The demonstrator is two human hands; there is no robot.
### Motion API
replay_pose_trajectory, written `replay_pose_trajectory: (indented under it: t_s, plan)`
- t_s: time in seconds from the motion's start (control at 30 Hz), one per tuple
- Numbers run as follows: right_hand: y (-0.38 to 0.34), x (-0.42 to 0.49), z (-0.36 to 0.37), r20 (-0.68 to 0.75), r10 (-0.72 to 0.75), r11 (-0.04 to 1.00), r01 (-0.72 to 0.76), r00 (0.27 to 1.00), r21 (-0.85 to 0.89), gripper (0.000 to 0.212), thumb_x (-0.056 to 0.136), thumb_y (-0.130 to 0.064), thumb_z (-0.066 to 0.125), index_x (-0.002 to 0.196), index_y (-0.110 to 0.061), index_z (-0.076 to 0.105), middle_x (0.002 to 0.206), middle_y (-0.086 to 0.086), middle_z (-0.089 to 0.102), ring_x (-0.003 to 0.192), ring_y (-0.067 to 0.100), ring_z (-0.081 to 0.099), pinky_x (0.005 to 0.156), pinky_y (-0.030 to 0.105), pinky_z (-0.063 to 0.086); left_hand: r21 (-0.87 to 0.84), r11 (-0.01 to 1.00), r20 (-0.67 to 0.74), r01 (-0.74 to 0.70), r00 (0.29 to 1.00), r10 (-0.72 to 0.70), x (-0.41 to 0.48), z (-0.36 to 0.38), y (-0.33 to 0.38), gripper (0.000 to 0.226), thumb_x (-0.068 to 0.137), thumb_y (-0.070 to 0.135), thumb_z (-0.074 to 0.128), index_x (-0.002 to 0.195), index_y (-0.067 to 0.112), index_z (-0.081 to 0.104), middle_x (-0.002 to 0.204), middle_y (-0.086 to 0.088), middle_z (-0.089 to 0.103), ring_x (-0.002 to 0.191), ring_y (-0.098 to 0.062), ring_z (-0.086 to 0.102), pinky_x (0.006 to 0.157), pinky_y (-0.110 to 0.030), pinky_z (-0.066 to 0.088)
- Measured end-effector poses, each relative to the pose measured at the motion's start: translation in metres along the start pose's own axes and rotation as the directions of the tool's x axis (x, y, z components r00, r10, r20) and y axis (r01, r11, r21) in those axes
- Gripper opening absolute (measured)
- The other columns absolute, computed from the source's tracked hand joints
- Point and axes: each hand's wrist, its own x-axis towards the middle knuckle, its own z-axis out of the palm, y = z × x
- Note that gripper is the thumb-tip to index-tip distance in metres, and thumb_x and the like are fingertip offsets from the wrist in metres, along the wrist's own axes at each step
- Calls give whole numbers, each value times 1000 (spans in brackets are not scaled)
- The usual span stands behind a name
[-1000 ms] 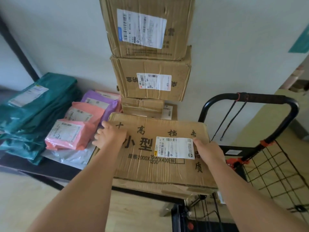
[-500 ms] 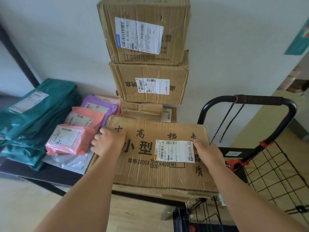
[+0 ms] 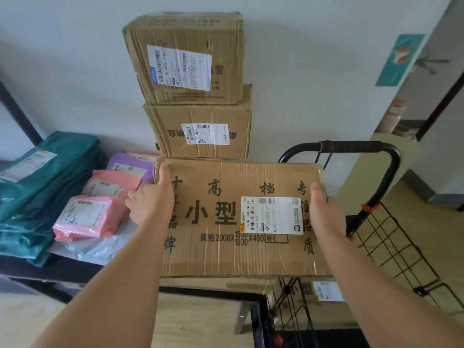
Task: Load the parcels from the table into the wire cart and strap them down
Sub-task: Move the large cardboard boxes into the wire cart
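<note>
I hold a flat brown cardboard box [image 3: 226,222] with large black print and a white label, lifted off the table. My left hand [image 3: 150,202] grips its left edge, thumb on top. My right hand [image 3: 324,212] grips its right edge, thumb on top too. The black wire cart [image 3: 391,237] stands at the right, its curved handle behind the box's far right corner. Another flat box [image 3: 324,290] with a label shows low down inside the cart. A dark cord [image 3: 326,156] hangs from the handle.
Two brown boxes [image 3: 185,61] [image 3: 200,131] are stacked against the wall. Pink mailers [image 3: 85,217], a purple mailer [image 3: 130,167] and teal bags [image 3: 32,187] lie on the dark table [image 3: 62,272] at the left. A doorway opens at the far right.
Both hands have lifted the flat box up off the pile and shifted it right toward the cart; thumbs now lie on its top face.
</note>
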Motion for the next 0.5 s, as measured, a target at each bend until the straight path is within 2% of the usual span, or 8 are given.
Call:
replay_pose_trajectory:
  t_s: [0.07,0.23,0.33,0.5]
  plan:
    - [8,4,-15,-43,32,999,-30,999,44,70,91,-72,26,106,-11,58,90,6,61,81,24,60,67,35,47,-34,999,-8,-17,1000,17,-16,1,13,105,78,85,6,137,9,51,143,-19,42,130,-36,37,101,-51,35]
    - [35,23,-66,-99,54,996,-46,994,76,74,93,-70,23,117,-8,57,106,12,62,97,32,60,87,50,50,-101,992,29,-71,997,74,-65,15,45,105,78,85,9,140,9,48,145,-19,40,133,-35,35,103,-51,33]
    - [61,39,-102,-116,76,991,-63,990,114,69,94,-67,25,107,-8,58,98,11,63,83,28,59,75,42,48,-112,990,45,-90,994,96,-102,32,63,105,80,84,11,141,6,46,147,-19,39,134,-35,33,105,-49,32]
    - [120,72,-166,-108,137,985,-124,985,122,64,93,-67,26,84,-11,57,80,8,60,73,26,57,63,37,43,-98,989,114,-111,986,122,-178,72,84,99,85,80,14,142,6,45,151,-18,35,139,-34,29,109,-49,28]
